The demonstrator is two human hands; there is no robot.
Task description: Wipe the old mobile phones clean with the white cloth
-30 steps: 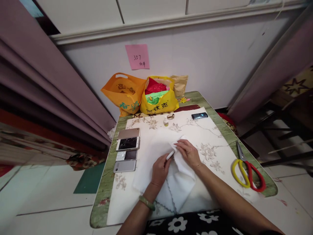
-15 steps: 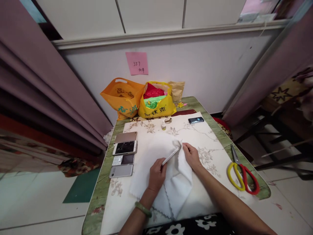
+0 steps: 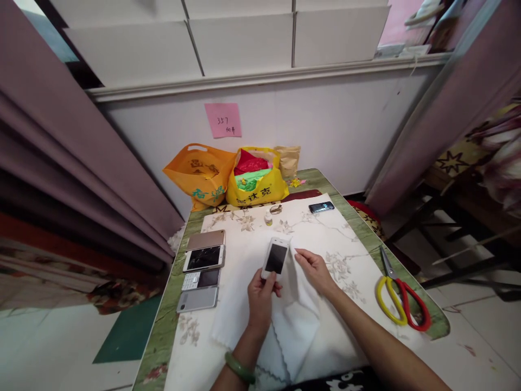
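A white smartphone (image 3: 277, 257) with a dark screen is gripped at its lower end by my left hand (image 3: 262, 296), thumb on the front, screen facing up. My right hand (image 3: 315, 270) pinches a fold of a white cloth (image 3: 295, 326) just right of the phone. The cloth spreads beneath both hands, its zigzag edge toward me. Left of it lie a gold phone (image 3: 206, 239), a white phone with a cracked-looking screen (image 3: 204, 258), a white keypad phone (image 3: 201, 279) and a silver-grey phone (image 3: 197, 300).
Scissors (image 3: 401, 298) with yellow and red handles lie at the right table edge. A dark phone (image 3: 321, 207) and a small bottle (image 3: 268, 219) are farther back. An orange bag (image 3: 203, 174), a stuffed yellow bag (image 3: 260, 190) and a brown pouch (image 3: 288, 161) stand by the wall.
My left hand has turned the phone from edge-on to screen up. My right hand has stayed close beside it with the cloth. The camera view has shifted slightly upward.
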